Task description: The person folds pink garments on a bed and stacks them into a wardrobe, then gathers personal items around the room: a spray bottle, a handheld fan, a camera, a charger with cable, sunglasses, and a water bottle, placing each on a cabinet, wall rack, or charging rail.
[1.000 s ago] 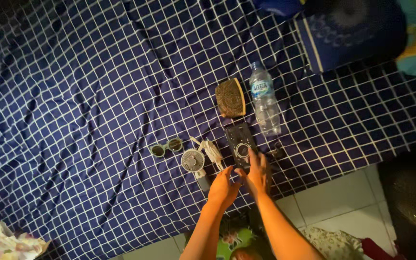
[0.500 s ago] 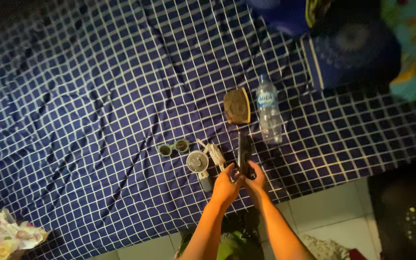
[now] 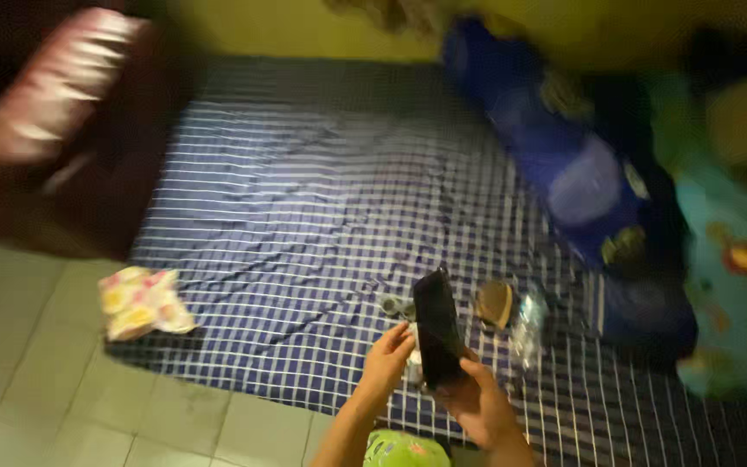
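Phone [image 3: 437,327], a dark flat slab, stands nearly upright and slightly tilted above the near edge of the bed [image 3: 304,216], held between both hands. Right hand [image 3: 477,402] cups it from below, fingers curled around its lower end, so the weight appears to sit there; left hand [image 3: 388,359] touches the phone's left edge with loosely bent fingers, more a steadying contact than a clamp. The frame is blurred, so exactly how tightly either hand closes is hard to tell. To handle it well, the lower hand should probably keep bearing the weight while the left only guides, since a slab held by its edges can slip or twist out. Just behind the phone, on the checked blue sheet, lie small items: a round brownish brush [image 3: 494,303] to its right, a clear bottle [image 3: 529,324] just beyond that, and small grey bits [image 3: 398,305] to its left; any lowering of the phone calls for care not to knock them. Well to the left of the phone a flowered cloth [image 3: 142,300] lies at the bed's corner. A blue pillow [image 3: 581,182] rests up and to the right, well apart from the phone. Pale floor tiles [image 3: 36,389] lie below.
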